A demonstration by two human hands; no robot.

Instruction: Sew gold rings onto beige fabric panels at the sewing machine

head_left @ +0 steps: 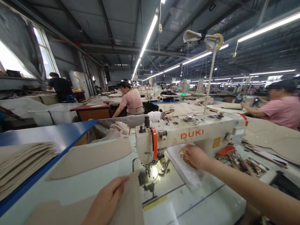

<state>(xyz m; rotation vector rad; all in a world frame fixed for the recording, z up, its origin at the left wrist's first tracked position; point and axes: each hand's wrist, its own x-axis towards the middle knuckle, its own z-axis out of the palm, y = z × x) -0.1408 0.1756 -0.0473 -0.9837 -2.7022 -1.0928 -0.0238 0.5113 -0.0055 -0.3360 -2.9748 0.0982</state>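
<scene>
My left hand (106, 200) lies flat, fingers stretched out, on a beige fabric piece (131, 203) at the near edge of the table, just left of the needle area (150, 170). My right hand (195, 156) reaches under the arm of the white DUKI sewing machine (191, 134) to a pile of small gold metal pieces (184, 154) on a white cloth (187, 172); its fingers are curled over them. Whether it grips any is hidden.
A curved beige fabric piece (91, 157) lies left of the machine, and a stack of beige panels (21, 162) sits on a blue-edged board (47, 134). Tools and clutter (241, 161) lie to the right. Other people (131, 100) work at benches behind and at right (281, 106).
</scene>
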